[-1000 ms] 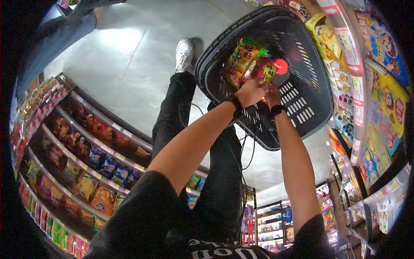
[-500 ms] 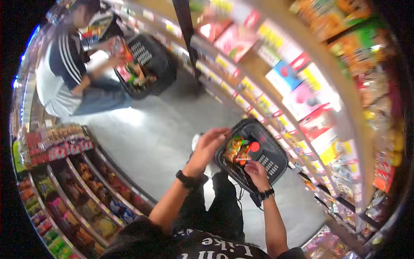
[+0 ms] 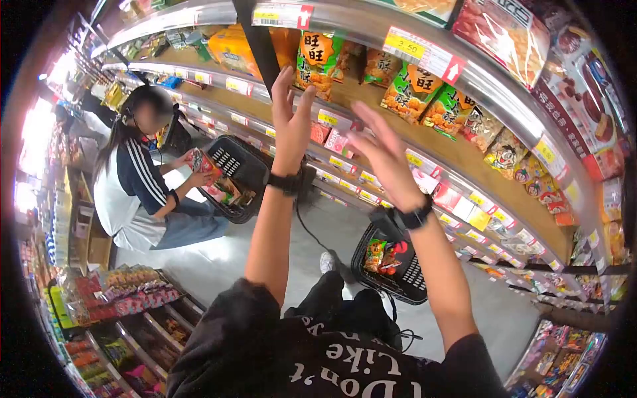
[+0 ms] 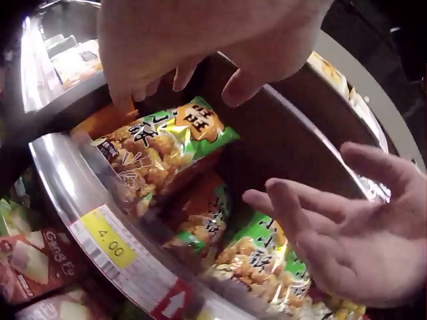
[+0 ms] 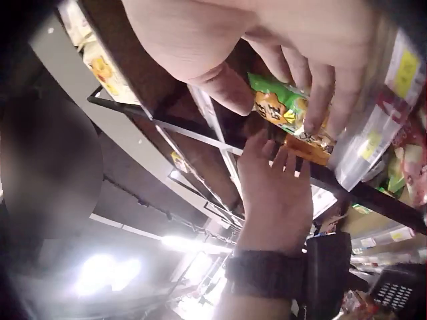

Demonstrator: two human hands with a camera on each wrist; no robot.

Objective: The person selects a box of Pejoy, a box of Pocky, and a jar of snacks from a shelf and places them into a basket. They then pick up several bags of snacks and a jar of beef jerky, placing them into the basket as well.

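Note:
Both hands are raised before a shelf of green and orange snack bags. In the head view the left hand (image 3: pixel 290 129) has its fingers extended close to a green bag (image 3: pixel 320 56); whether it touches cannot be told. To its right, the right hand (image 3: pixel 385 156) is held with fingers spread and nothing in it. The left wrist view has the left hand (image 4: pixel 207 40) above a snack bag (image 4: pixel 167 143), the right hand (image 4: pixel 347 233) with palm turned up. From the right wrist the left hand (image 5: pixel 273 193) appears beside a green bag (image 5: pixel 273 100).
A black basket (image 3: pixel 415 292) with several snack packs stands on the floor below. A crouching person (image 3: pixel 142 172) at the left holds a red pack over another black basket (image 3: pixel 249 162). A low rack (image 3: pixel 142 331) of packets fills the lower left. Cables trail near the feet.
Both hands have left the basket and risen to the shelf, no longer holding the red pack. The view has turned up, bringing the snack shelf and the crouching person into sight.

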